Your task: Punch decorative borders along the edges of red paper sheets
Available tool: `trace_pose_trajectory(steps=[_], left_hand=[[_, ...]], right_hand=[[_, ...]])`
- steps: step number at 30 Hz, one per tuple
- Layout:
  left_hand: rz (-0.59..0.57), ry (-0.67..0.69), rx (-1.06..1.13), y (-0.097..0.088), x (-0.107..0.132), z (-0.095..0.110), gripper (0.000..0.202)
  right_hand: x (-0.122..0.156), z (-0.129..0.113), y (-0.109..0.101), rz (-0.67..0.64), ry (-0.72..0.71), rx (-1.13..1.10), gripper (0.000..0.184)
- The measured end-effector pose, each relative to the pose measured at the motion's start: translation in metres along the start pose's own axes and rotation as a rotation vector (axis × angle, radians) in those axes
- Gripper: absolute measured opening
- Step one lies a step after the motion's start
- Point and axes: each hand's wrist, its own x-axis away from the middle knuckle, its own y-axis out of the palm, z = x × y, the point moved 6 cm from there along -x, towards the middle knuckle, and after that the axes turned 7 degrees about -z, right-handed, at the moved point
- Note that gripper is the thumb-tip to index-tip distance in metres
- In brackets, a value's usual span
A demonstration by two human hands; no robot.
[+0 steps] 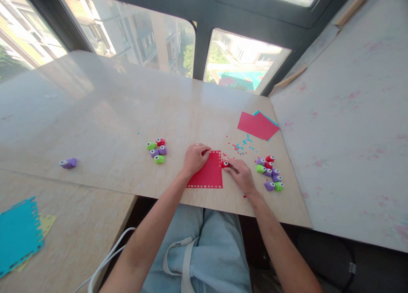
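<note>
A red paper sheet (pixel 208 174) with punched holes along its top and right edges lies on the beige table (pixel 111 127) in front of me. My left hand (pixel 195 157) rests on its upper left corner, fingers curled down against the paper. My right hand (pixel 240 174) is closed on a small red hole punch (pixel 225 164) at the sheet's right edge.
Several small punches in green, purple and red sit in a cluster (pixel 157 150) left of the sheet and another cluster (pixel 270 174) at the right. A lone purple punch (pixel 68 163) lies far left. Red and blue sheets (pixel 257 125) and confetti (pixel 241 145) lie beyond. A punched blue sheet (pixel 17 233) lies at bottom left.
</note>
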Motion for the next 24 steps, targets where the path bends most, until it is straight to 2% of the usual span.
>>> trace_pose_trajectory(steps=[24], left_hand=[[0.003,-0.015,0.001,0.0,0.0001,-0.0009,0.018]], right_hand=[[0.0003,-0.0043,-0.0017,0.017,-0.011,0.006,0.026]])
